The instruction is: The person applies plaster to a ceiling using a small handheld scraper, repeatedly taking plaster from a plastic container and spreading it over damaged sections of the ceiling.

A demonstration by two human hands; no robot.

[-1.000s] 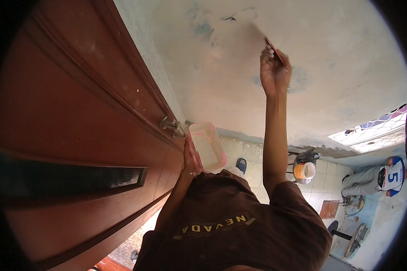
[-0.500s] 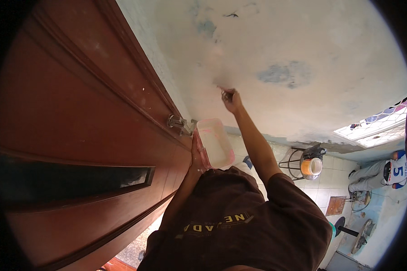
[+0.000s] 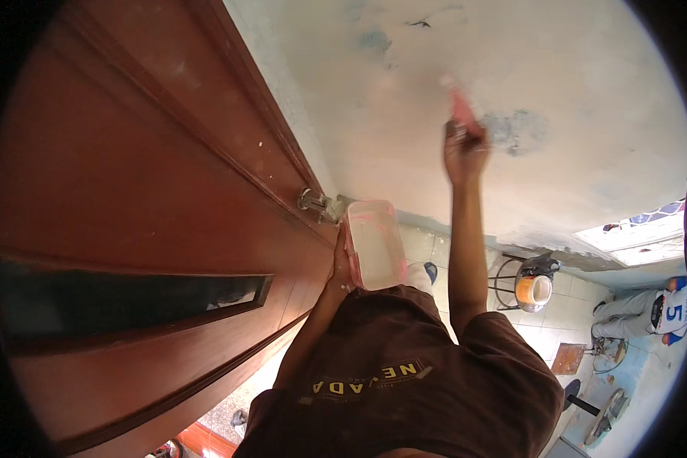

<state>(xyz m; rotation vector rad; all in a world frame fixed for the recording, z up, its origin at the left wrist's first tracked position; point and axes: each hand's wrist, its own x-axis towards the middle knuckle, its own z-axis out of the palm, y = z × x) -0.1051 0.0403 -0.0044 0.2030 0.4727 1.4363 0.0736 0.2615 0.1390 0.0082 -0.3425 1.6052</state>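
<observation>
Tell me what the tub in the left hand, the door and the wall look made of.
Tub: seemingly translucent plastic, whitish with pink smears, light passing through. Door: apparently wood, glossy reddish-brown finish with moulded edges and sheen. Wall: likely plaster or cement, matt off-white with grey-blue patches showing where the coat has worn.

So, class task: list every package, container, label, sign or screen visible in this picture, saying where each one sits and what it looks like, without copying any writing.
Plastic tub: held in the left hand beside the brown door; rectangular, translucent, pink-smeared.
Bucket: on a dark metal stool on the tiled floor, right of the raised right hand; round, orange with a white inside.
Shirt print: on the brown shirt; yellowish lettering.
Signs or screens: none seen.
</observation>
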